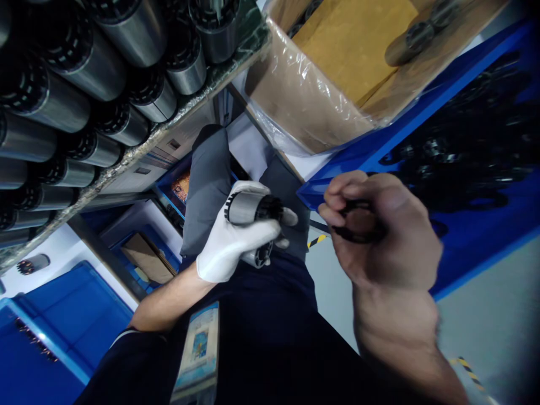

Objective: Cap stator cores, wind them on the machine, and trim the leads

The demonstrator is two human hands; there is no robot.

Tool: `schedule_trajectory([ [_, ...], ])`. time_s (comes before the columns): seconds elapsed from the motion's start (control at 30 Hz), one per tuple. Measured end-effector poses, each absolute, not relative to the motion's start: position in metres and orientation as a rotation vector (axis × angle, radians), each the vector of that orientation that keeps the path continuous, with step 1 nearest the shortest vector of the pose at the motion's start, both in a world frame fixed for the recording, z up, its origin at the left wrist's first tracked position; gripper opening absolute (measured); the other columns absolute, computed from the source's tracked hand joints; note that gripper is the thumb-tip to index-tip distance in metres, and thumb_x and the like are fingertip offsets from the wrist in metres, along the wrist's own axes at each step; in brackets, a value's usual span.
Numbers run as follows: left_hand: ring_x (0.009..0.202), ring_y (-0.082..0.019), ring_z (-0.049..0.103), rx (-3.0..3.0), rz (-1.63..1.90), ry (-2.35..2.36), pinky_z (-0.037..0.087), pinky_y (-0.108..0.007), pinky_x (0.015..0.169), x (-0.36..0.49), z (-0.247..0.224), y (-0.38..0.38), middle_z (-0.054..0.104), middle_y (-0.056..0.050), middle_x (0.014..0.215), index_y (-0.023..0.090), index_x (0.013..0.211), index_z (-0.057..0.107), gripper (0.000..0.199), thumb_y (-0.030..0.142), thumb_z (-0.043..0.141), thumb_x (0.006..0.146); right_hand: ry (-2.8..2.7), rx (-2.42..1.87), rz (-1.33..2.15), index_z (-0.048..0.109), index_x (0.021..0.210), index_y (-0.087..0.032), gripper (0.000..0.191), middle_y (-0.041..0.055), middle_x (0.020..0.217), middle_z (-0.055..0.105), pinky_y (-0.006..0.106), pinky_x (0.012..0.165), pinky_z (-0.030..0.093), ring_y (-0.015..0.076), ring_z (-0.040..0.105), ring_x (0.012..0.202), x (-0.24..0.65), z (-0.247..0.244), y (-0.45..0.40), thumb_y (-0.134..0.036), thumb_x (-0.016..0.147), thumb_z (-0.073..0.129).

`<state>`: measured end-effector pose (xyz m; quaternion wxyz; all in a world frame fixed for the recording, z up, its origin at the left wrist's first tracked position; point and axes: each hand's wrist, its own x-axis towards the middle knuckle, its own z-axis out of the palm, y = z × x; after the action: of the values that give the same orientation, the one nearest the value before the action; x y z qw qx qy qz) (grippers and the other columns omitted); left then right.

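Note:
My left hand [236, 236], in a white glove, is wrapped round a silver metal cylinder [245, 208] with black toothed ends. A second, similar cylinder [256, 256] shows below it, against the same hand. My right hand [383, 230] is bare and raised at the right, its fingers closed round a thin black ring [352, 232]. The ring is partly hidden by the fingers and slightly blurred. A gap separates the ring from the cylinders.
Rows of metal cylinders [152, 98] stand on a green bench [253, 34] at upper left. A plastic-lined carton [304, 90] sits at the top. At the right, a blue bin [400, 132] holds black parts [455, 152]. Blue crates [84, 304] are at lower left.

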<state>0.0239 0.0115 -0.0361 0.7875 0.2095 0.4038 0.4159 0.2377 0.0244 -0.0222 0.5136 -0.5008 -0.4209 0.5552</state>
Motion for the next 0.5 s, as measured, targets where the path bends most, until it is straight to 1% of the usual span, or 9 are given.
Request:
schedule_trajectory([
  [0.07, 0.068, -0.021, 0.075, 0.325, 0.895, 0.849, 0.057, -0.027, 0.05, 0.024, -0.035, 0.013, 0.076, -0.001, 0.093, 0.028, 0.131, 0.058, 0.065, 0.058, 0.094, 0.086, -0.68, -1.195, 1.563, 0.083, 0.085, -0.029, 0.032, 0.0044, 0.102, 0.083, 0.03, 0.07, 0.072, 0.0205, 0.081, 0.089, 0.242, -0.03, 0.024, -0.056, 0.1, 0.088],
  [0.13, 0.064, -0.019, 0.074, 0.289, 0.936, 0.861, 0.055, -0.025, 0.044, 0.022, -0.035, 0.014, 0.078, -0.002, 0.096, 0.026, 0.137, 0.06, 0.067, 0.059, 0.091, 0.088, -0.567, -1.203, 1.742, 0.072, 0.078, -0.026, 0.04, 0.0065, 0.107, 0.087, 0.032, 0.075, 0.073, 0.0227, 0.085, 0.092, 0.24, -0.034, 0.019, -0.056, 0.098, 0.089],
  [0.2, 0.067, -0.02, 0.078, 0.298, 0.959, 0.917, 0.055, -0.024, 0.042, 0.021, -0.036, 0.015, 0.082, -0.004, 0.103, 0.026, 0.14, 0.061, 0.067, 0.062, 0.089, 0.091, -0.627, -1.212, 1.789, 0.063, 0.079, -0.027, 0.047, 0.0084, 0.105, 0.088, 0.036, 0.069, 0.072, 0.025, 0.084, 0.084, 0.232, -0.037, 0.008, -0.064, 0.105, 0.078],
  [0.23, 0.071, -0.021, 0.081, 0.306, 0.969, 0.957, 0.055, -0.023, 0.042, 0.021, -0.035, 0.015, 0.083, -0.006, 0.108, 0.027, 0.14, 0.062, 0.066, 0.064, 0.089, 0.092, -0.686, -1.218, 1.761, 0.062, 0.083, -0.027, 0.048, 0.0083, 0.1, 0.087, 0.038, 0.068, 0.07, 0.0256, 0.082, 0.081, 0.228, -0.038, 0.003, -0.067, 0.108, 0.071],
  [0.27, 0.077, -0.023, 0.083, 0.314, 0.988, 0.996, 0.056, -0.023, 0.043, 0.022, -0.035, 0.016, 0.084, -0.007, 0.111, 0.026, 0.139, 0.064, 0.066, 0.067, 0.088, 0.093, -0.736, -1.225, 1.709, 0.064, 0.088, -0.028, 0.047, 0.0073, 0.096, 0.085, 0.039, 0.071, 0.07, 0.0258, 0.081, 0.082, 0.223, -0.038, -0.003, -0.068, 0.112, 0.065],
  [0.33, 0.09, -0.029, 0.087, 0.309, 1.03, 1.063, 0.061, -0.025, 0.048, 0.025, -0.031, 0.018, 0.086, -0.01, 0.116, 0.025, 0.136, 0.067, 0.064, 0.072, 0.085, 0.096, -0.848, -1.265, 1.527, 0.067, 0.098, -0.028, 0.037, 0.0049, 0.098, 0.082, 0.04, 0.086, 0.069, 0.0248, 0.078, 0.095, 0.215, -0.036, -0.011, -0.059, 0.116, 0.062],
  [0.4, 0.103, -0.034, 0.088, 0.275, 1.061, 1.12, 0.068, -0.031, 0.058, 0.03, -0.026, 0.021, 0.086, -0.011, 0.118, 0.025, 0.13, 0.072, 0.057, 0.073, 0.08, 0.1, -1.03, -1.288, 1.281, 0.071, 0.108, -0.029, 0.018, 0.0053, 0.114, 0.081, 0.043, 0.102, 0.066, 0.0249, 0.076, 0.115, 0.208, -0.032, -0.015, -0.044, 0.116, 0.068],
  [0.47, 0.116, -0.036, 0.086, 0.229, 1.089, 1.185, 0.074, -0.039, 0.076, 0.036, -0.021, 0.024, 0.086, -0.009, 0.119, 0.024, 0.12, 0.076, 0.048, 0.068, 0.079, 0.102, -1.269, -1.248, 1.028, 0.074, 0.114, -0.029, 0.005, 0.0076, 0.133, 0.08, 0.047, 0.108, 0.067, 0.027, 0.076, 0.128, 0.203, -0.028, -0.016, -0.033, 0.112, 0.075],
  [0.5, 0.122, -0.036, 0.084, 0.213, 1.1, 1.213, 0.075, -0.042, 0.086, 0.038, -0.018, 0.025, 0.086, -0.008, 0.119, 0.025, 0.116, 0.078, 0.044, 0.066, 0.081, 0.102, -1.367, -1.214, 0.939, 0.076, 0.114, -0.028, 0.007, 0.0083, 0.139, 0.079, 0.047, 0.107, 0.069, 0.0278, 0.078, 0.129, 0.201, -0.027, -0.016, -0.03, 0.108, 0.08],
])
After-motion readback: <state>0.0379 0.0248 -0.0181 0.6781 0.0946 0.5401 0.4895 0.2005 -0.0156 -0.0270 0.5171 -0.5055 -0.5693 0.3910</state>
